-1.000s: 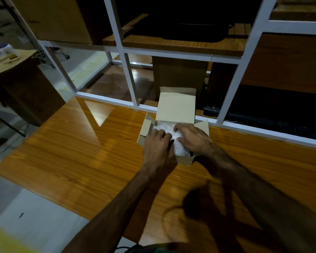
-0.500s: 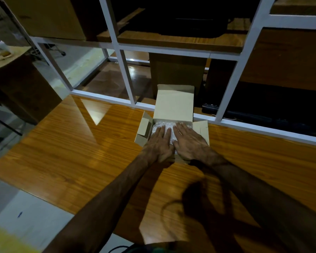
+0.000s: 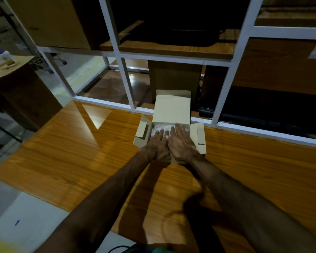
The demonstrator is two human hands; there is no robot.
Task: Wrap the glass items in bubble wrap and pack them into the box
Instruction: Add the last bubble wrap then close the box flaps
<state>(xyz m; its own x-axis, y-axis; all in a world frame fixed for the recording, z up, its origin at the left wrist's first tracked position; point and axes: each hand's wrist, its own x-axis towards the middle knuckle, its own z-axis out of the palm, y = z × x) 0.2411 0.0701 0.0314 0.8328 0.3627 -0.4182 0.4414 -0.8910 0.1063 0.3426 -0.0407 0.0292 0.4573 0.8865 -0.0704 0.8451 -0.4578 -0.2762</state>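
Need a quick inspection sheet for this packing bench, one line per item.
Surface: glossy wooden table, glare patch left of the box.
Job's things: open cardboard box, lid flap up, side flaps out; bubble wrap inside. Glass not visible.
Clutter: nothing seen on the table.
Grippers: left hand and right hand flat, fingers straight, pressing on the wrap.
Cables: dark cable at bottom edge.
Surroundings: white frame partition behind the table; wooden desk beyond; side table far left with small items.

One open cardboard box [image 3: 171, 114] sits at the wooden table's [image 3: 62, 147] far edge, holding one bubble-wrapped bundle [image 3: 156, 130]; two hands, left hand [image 3: 158, 146] and right hand [image 3: 181, 143], lie on it.
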